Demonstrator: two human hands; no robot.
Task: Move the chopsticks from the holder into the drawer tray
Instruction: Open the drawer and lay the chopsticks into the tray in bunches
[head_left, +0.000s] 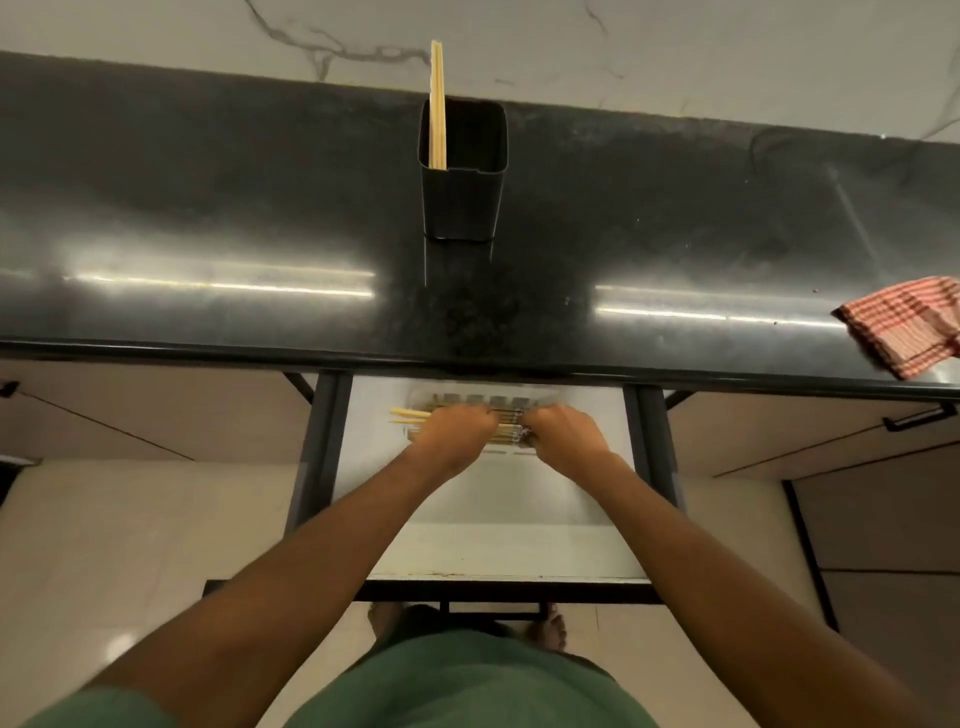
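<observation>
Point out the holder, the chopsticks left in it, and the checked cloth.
holder (462, 202), head view, front wall.
chopsticks in the holder (438, 78), head view, shafts above rim.
checked cloth (904, 325), head view, its middle.

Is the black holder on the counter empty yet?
Not empty. A few pale chopsticks stand in the holder, at its left side, poking well above the rim. Their exact number is hard to tell.

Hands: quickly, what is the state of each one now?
Left hand: grips the chopsticks in the tray.
Right hand: grips the same chopsticks.
</observation>
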